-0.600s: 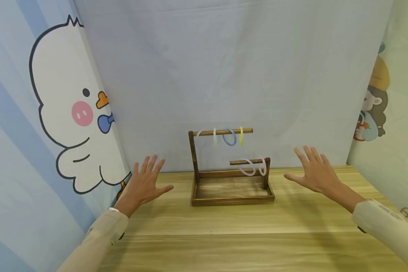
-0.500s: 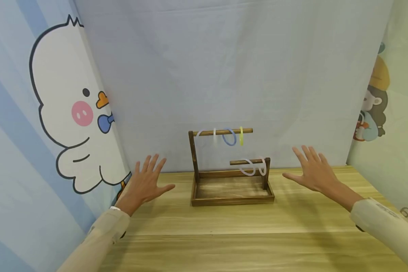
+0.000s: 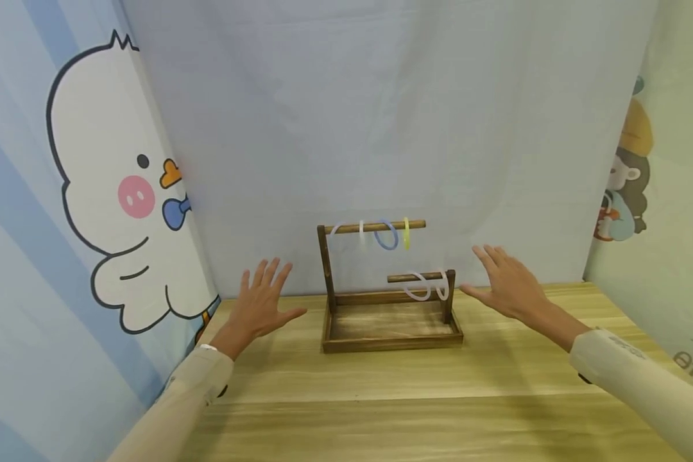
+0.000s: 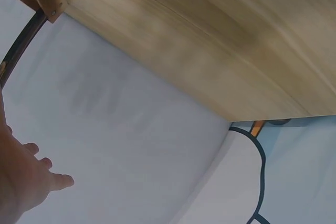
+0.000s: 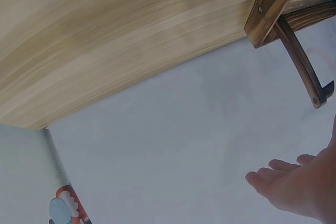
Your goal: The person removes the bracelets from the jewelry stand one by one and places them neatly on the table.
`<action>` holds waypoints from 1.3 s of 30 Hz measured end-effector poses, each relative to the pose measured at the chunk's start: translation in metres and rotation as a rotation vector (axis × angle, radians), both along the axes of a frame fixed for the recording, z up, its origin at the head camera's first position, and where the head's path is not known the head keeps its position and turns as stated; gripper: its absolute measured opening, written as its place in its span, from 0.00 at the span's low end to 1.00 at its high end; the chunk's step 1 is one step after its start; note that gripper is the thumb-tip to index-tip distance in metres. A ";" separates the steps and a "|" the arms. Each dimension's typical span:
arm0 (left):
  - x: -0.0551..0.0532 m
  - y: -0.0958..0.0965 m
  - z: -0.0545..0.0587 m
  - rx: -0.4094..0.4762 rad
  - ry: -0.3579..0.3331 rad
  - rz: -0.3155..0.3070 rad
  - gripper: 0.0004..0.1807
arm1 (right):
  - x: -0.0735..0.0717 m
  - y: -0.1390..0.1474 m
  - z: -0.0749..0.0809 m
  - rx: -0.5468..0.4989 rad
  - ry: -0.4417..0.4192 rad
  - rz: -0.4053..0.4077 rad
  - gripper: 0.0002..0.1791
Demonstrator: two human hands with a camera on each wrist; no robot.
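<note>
A dark wooden stand [image 3: 393,344] with a shallow tray base stands on the table between my hands. On its tall upper bar [image 3: 375,226] hang a pale ring, a white ring [image 3: 361,234], a blue ring [image 3: 394,239] and a yellow ring [image 3: 407,234]. The low bar [image 3: 401,278] carries two pale pinkish rings, one of them a ring [image 3: 444,292] near the post. To the left of the stand my left hand [image 3: 258,310] is held with spread fingers, nothing in it. My right hand [image 3: 511,287], fingers extended and likewise holding nothing, is beside the stand's right post.
The pale wooden table [image 3: 346,423] runs back to a grey cloth backdrop [image 3: 381,115]. At the left hangs a blue curtain with a white cartoon duck [image 3: 98,147]. A light green curtain [image 3: 675,224] with a cartoon figure closes off the right side.
Both hands have moved inward toward the stand, the right one further than the left. The head view has shifted slightly. The stand and rings stay as they were.
</note>
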State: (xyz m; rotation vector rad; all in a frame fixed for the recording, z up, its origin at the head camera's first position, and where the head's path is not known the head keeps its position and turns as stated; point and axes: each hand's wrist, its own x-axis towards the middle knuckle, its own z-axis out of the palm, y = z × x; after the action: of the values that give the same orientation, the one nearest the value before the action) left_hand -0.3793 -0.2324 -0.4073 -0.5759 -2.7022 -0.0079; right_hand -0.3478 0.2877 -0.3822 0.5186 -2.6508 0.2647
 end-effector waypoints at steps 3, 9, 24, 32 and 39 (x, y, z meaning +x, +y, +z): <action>-0.002 0.006 0.001 0.012 -0.008 -0.003 0.58 | -0.001 -0.006 0.000 -0.010 0.004 0.006 0.49; -0.008 0.018 0.005 0.067 -0.019 -0.024 0.56 | -0.009 -0.017 0.001 -0.018 0.056 0.027 0.47; -0.024 0.044 0.014 0.197 -0.001 -0.139 0.55 | -0.017 -0.055 0.013 -0.206 -0.072 0.031 0.42; -0.032 0.053 0.017 0.198 0.079 -0.175 0.55 | -0.026 -0.070 0.024 -0.312 -0.025 0.072 0.37; -0.038 0.058 0.020 0.243 0.092 -0.202 0.56 | -0.034 -0.079 0.025 -0.383 -0.005 0.116 0.34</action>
State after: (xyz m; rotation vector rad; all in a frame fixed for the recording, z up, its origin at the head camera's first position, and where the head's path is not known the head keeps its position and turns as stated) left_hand -0.4169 -0.1745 -0.3871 -0.7492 -2.4948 -0.3489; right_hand -0.3818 0.2088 -0.3574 0.5414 -2.4883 0.7889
